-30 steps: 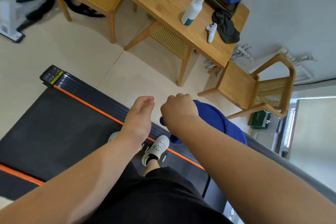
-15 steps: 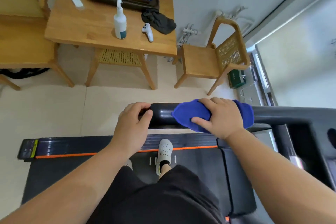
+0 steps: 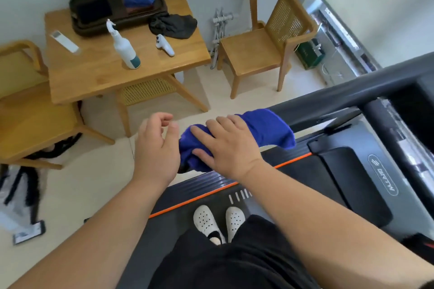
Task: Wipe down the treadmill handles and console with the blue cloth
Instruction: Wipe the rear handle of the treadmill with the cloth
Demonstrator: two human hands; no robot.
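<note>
Right hand [image 3: 229, 145] at frame centre, laid over the cloth [image 3: 270, 129]. Fingers curve over the top and the thumb sits on the near side, so the cloth is gripped against the handle [image 3: 328, 103]. The cloth is blue, wrapped over the free end of the handle, one flap hanging on the right. Left hand [image 3: 156, 148] is just left of the cloth end, fingers loosely curled, holding nothing. Can't tell if it touches the cloth. The handle runs up-right to the console [image 3: 413, 105] at the right edge, only partly in view. White shoes [image 3: 206, 220] on the belt [image 3: 178, 216], bottom centre. Upper left: table [image 3: 94, 73] with spray bottle [image 3: 124, 50], white controller [image 3: 164, 47], remote [image 3: 64, 42], dark tray [image 3: 79, 28] and dark rag [image 3: 173, 24]. Chair [image 3: 265, 47] upper right.
</note>
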